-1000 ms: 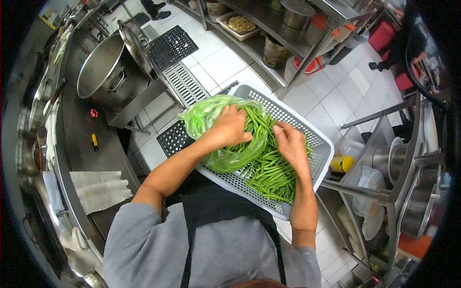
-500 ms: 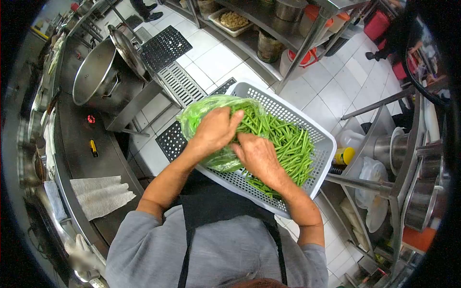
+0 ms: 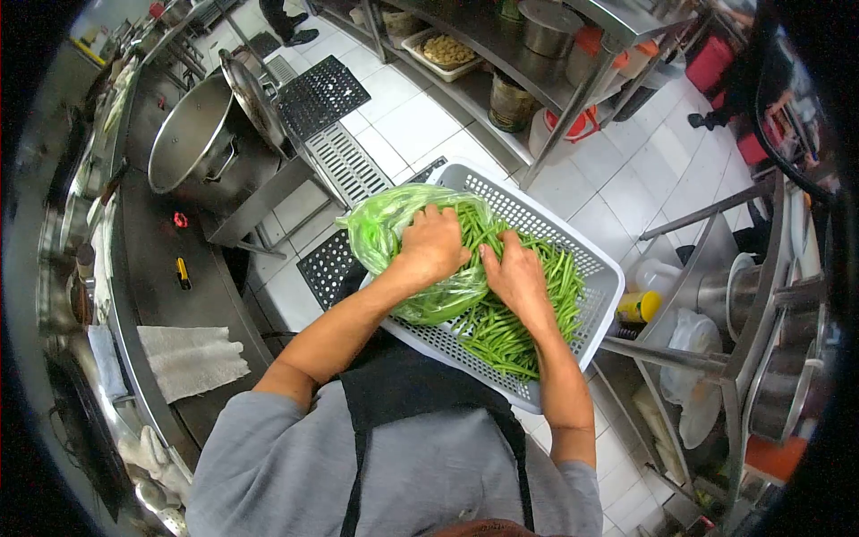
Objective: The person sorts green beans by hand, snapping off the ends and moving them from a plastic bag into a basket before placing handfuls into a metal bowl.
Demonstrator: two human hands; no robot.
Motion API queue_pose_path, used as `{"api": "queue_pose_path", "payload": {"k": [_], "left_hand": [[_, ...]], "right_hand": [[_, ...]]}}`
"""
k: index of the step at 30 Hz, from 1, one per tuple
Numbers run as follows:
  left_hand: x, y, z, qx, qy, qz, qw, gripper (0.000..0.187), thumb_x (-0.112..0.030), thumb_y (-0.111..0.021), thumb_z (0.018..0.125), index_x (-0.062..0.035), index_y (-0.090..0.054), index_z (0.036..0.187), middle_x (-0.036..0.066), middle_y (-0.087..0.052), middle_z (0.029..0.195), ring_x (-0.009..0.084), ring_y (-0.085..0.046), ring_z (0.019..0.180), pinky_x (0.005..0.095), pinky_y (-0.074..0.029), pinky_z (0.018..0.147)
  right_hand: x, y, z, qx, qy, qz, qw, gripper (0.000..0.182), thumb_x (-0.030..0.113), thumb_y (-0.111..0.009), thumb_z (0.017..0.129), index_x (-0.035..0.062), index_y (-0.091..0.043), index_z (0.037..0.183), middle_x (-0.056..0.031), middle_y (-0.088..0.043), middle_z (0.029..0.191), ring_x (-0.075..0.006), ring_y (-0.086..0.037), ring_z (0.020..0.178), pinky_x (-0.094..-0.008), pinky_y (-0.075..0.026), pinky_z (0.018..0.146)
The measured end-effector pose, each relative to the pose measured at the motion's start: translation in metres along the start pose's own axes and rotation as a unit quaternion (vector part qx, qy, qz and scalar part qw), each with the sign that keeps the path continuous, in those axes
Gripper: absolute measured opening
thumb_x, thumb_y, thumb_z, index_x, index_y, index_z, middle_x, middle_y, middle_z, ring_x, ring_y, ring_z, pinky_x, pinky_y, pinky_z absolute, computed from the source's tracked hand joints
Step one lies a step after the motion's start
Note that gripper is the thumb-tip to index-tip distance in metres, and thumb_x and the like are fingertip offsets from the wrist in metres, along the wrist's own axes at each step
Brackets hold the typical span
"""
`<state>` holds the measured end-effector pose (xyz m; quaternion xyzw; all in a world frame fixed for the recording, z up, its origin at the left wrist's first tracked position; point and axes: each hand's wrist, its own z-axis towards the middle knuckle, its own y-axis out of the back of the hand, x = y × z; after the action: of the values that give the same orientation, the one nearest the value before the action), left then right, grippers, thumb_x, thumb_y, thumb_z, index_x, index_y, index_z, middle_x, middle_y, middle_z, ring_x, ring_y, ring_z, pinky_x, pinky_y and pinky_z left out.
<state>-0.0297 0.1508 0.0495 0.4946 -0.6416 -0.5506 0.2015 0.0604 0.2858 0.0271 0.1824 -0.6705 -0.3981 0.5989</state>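
Observation:
A grey perforated plastic basket (image 3: 612,285) in front of me holds many green beans (image 3: 564,291). On its left side lies a clear plastic bag (image 3: 369,234) with more green beans inside, its mouth toward the right. My left hand (image 3: 433,242) reaches into the bag's mouth, its fingers curled down around beans; the fingertips are partly hidden. Close by on the right, my right hand (image 3: 517,273) has thumb and fingers closed on several beans at the edge of the bag.
At left, a large steel pot (image 3: 188,134) with a lid leaning on it stands by a steel counter (image 3: 215,295) bearing a cloth (image 3: 192,362) and a yellow cutter (image 3: 183,273). Steel shelves (image 3: 465,85) stand ahead; a rack (image 3: 689,358) with pots is at right. People's feet show farther off.
My left hand has shifted right, deeper over the beans at the bag's mouth. My right hand has moved slightly right and turned its fingers forward. The view has shifted a little.

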Motion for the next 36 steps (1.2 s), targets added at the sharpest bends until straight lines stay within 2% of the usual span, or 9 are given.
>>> {"api": "queue_pose_path", "payload": {"k": [4,16,20,24,26,30,31,34,36], "left_hand": [[-0.005,-0.004,0.004,0.005,0.030,0.035,0.999,0.063,-0.029,-0.074,0.074,0.0066,-0.047,0.119,0.025,-0.051,0.118,0.0408,-0.052,0.112,0.0482,-0.047,0.093],[0.025,-0.001,-0.002,-0.011,-0.149,-0.129,0.980,0.050,-0.024,-0.071,0.070,0.0078,-0.059,0.106,0.030,-0.060,0.103,0.0417,-0.058,0.102,0.0462,-0.047,0.089],[0.028,0.003,0.001,0.019,-0.073,-0.192,0.978,0.052,-0.022,-0.072,0.067,0.0064,-0.060,0.108,0.026,-0.065,0.095,0.0396,-0.064,0.092,0.0438,-0.051,0.081],[0.043,0.006,-0.015,0.014,-0.074,-0.361,0.929,0.047,-0.013,-0.068,0.066,0.0048,-0.061,0.109,0.018,-0.068,0.092,0.0276,-0.067,0.084,0.0360,-0.052,0.078],[0.045,0.010,-0.023,-0.015,-0.132,-0.451,0.882,0.042,0.003,-0.061,0.071,0.0026,-0.060,0.113,0.007,-0.066,0.104,0.0105,-0.060,0.089,0.0264,-0.050,0.079],[0.046,0.022,-0.028,0.017,-0.122,-0.588,0.800,0.036,0.008,-0.055,0.072,0.0018,-0.058,0.108,0.007,-0.063,0.108,0.0136,-0.063,0.093,0.0294,-0.052,0.085],[0.041,0.016,-0.029,-0.040,-0.091,-0.655,0.749,0.021,0.000,-0.061,0.070,0.0010,-0.061,0.091,0.006,-0.064,0.088,0.0119,-0.062,0.080,0.0280,-0.051,0.077],[0.057,0.011,-0.014,-0.101,-0.151,-0.542,0.821,0.011,0.000,-0.059,0.070,0.0001,-0.058,0.081,0.007,-0.062,0.077,0.0127,-0.060,0.071,0.0248,-0.050,0.067],[0.051,0.022,-0.016,-0.116,-0.142,-0.571,0.800,0.008,0.000,-0.057,0.070,-0.0010,-0.057,0.078,0.006,-0.058,0.068,0.0134,-0.057,0.063,0.0255,-0.048,0.058]], "right_hand": [[-0.004,-0.012,0.002,0.035,-0.004,0.016,0.999,0.025,0.018,-0.059,0.087,-0.0060,-0.054,0.093,-0.0298,-0.061,0.070,-0.0474,-0.062,0.070,-0.0541,-0.049,0.065],[0.008,-0.004,-0.003,0.024,0.016,0.067,0.997,0.027,0.019,-0.060,0.085,-0.0072,-0.056,0.092,-0.0310,-0.061,0.070,-0.0473,-0.062,0.069,-0.0528,-0.050,0.066],[0.005,0.002,-0.004,0.011,-0.007,0.110,0.994,0.025,0.019,-0.058,0.087,-0.0051,-0.057,0.095,-0.0301,-0.062,0.073,-0.0474,-0.062,0.074,-0.0532,-0.049,0.070],[0.011,0.016,-0.006,0.054,-0.048,0.097,0.993,0.025,0.018,-0.056,0.088,-0.0053,-0.058,0.097,-0.0307,-0.063,0.079,-0.0467,-0.063,0.077,-0.0520,-0.049,0.072],[0.013,0.016,-0.007,0.052,-0.045,0.093,0.993,0.025,0.017,-0.056,0.088,-0.0057,-0.058,0.097,-0.0304,-0.063,0.080,-0.0462,-0.063,0.077,-0.0513,-0.050,0.072],[0.015,0.012,-0.006,0.015,-0.016,0.116,0.993,0.024,0.016,-0.058,0.088,-0.0051,-0.058,0.099,-0.0289,-0.064,0.081,-0.0448,-0.064,0.076,-0.0499,-0.051,0.071],[0.015,0.012,-0.005,0.005,-0.003,0.095,0.995,0.024,0.017,-0.059,0.088,-0.0049,-0.059,0.099,-0.0284,-0.064,0.081,-0.0443,-0.064,0.075,-0.0496,-0.051,0.070],[0.017,0.011,-0.007,-0.010,0.021,0.050,0.998,0.022,0.017,-0.060,0.088,-0.0035,-0.060,0.097,-0.0256,-0.065,0.079,-0.0421,-0.064,0.071,-0.0486,-0.051,0.066],[0.024,0.015,-0.010,-0.037,0.083,0.078,0.993,0.019,0.017,-0.060,0.088,-0.0017,-0.062,0.092,-0.0232,-0.065,0.078,-0.0401,-0.064,0.070,-0.0479,-0.051,0.064]]}}
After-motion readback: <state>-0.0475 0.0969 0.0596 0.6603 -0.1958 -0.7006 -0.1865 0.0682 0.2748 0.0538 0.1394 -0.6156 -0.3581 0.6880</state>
